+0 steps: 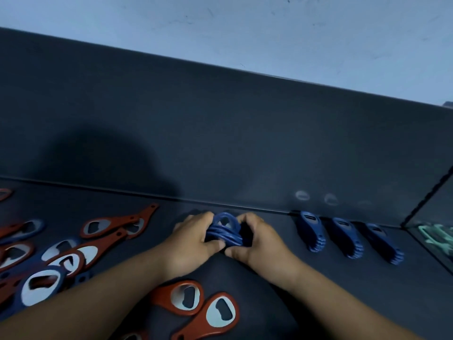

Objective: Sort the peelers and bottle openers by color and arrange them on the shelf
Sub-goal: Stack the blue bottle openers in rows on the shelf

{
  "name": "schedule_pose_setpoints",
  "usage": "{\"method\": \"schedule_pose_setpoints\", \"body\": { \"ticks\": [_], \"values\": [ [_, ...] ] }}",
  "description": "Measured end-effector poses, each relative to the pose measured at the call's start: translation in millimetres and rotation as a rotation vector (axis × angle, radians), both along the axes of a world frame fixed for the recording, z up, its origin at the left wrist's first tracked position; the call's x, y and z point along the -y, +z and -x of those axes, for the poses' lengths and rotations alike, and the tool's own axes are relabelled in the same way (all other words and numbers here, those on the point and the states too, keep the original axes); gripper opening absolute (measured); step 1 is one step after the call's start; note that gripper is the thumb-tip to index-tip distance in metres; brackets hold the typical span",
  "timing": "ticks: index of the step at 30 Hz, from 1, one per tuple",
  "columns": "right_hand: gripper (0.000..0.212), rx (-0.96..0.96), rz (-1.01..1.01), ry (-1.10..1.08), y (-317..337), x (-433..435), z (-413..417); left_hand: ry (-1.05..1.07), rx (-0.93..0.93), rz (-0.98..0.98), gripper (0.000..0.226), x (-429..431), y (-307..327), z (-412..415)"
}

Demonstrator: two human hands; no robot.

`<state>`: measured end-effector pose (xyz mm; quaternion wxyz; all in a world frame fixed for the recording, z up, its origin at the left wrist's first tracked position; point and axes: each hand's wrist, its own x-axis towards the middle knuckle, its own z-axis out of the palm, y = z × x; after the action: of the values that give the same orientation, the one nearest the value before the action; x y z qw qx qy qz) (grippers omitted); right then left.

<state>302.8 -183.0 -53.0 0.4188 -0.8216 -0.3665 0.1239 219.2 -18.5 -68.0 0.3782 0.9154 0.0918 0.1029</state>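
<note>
A stack of blue bottle openers (225,229) stands on edge on the dark shelf (269,278), close to its back wall. My left hand (193,241) presses it from the left and my right hand (259,241) from the right, fingers curled round it. To the right stand three more upright stacks of blue openers (312,233) (348,238) (384,244). Loose red openers (117,223) and blue openers (41,285) lie mixed on the left. Two red openers (186,296) (220,312) lie between my forearms.
A dark back wall (220,133) rises behind the shelf, with a pale wall above. At the right a divider edge (426,197) bounds the shelf; beyond it lie green items (436,234), too blurred to name.
</note>
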Motion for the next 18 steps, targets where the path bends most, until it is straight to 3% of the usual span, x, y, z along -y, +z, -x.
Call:
{"method": "schedule_pose_setpoints", "body": {
  "ticks": [6, 11, 18],
  "values": [
    [0.043, 0.038, -0.018, 0.04, -7, 5, 1, -0.083, 0.021, 0.142, 0.052, 11, -1, 0],
    [0.038, -0.024, -0.1, 0.016, -7, -3, 1, -0.037, 0.1, 0.189, 0.05, 20, 3, -7],
    [0.038, 0.037, 0.046, 0.024, -10, -13, -3, -0.037, 0.027, 0.146, 0.051, 23, 4, -16]
  ]
}}
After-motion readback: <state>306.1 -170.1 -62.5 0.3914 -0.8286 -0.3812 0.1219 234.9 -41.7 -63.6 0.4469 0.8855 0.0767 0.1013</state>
